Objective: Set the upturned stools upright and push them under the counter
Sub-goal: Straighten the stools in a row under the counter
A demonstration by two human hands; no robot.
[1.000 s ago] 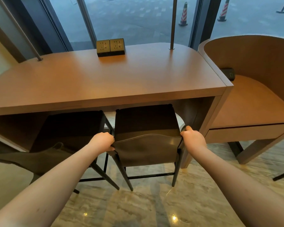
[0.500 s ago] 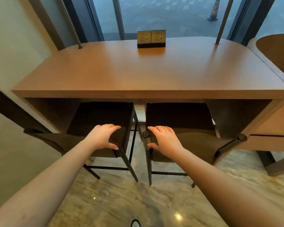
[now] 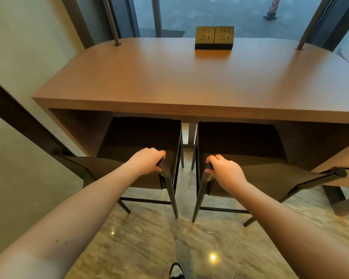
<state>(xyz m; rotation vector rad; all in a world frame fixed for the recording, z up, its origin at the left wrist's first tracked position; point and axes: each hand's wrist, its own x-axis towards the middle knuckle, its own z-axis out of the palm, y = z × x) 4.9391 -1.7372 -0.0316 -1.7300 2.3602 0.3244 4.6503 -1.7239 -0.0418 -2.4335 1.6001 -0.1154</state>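
Two dark stools stand upright side by side, their seats partly under the brown wooden counter. The left stool has its low backrest toward me, and my left hand is closed over the backrest's right corner. The right stool stands a narrow gap away, and my right hand grips its backrest's left corner. Both stools' black metal legs rest on the marble floor.
A double socket box sits at the counter's back edge by the window. Two thin metal posts rise from the countertop. A grey wall runs along the left. A second wooden desk adjoins on the right. My shoe tip shows below.
My hands left the two sides of the right stool's backrest; the left went to the left stool, the right to the right stool's inner corner, and both now grip. The view swung left.
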